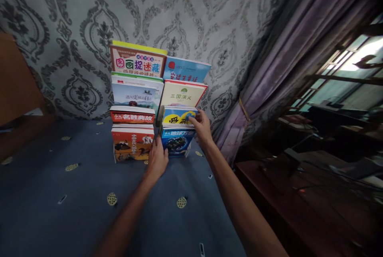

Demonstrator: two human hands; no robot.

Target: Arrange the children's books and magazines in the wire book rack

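Observation:
Two columns of upright children's books stand in tiers against the wall, each tier overlapping the one behind. My right hand (202, 128) pinches the right edge of a yellow-and-blue book (172, 116), its thumb on the cover. Directly in front is a blue book with a globe picture (177, 143). My left hand (158, 157) rests at the gap between that blue book and a red-orange book (128, 143), its fingers stretched out and its thumb apart by the blue cover. Behind these are a cream book (182, 94) and a red-titled book (131, 117).
The books stand on a dark blue patterned cloth (86, 193) before grey damask wallpaper (167, 10). Light blue (187, 67) and brown-framed (137, 59) books form the back tier. A purple curtain (257, 77) and dark red furniture (269, 193) are at right; a brown panel (16, 81) is at left.

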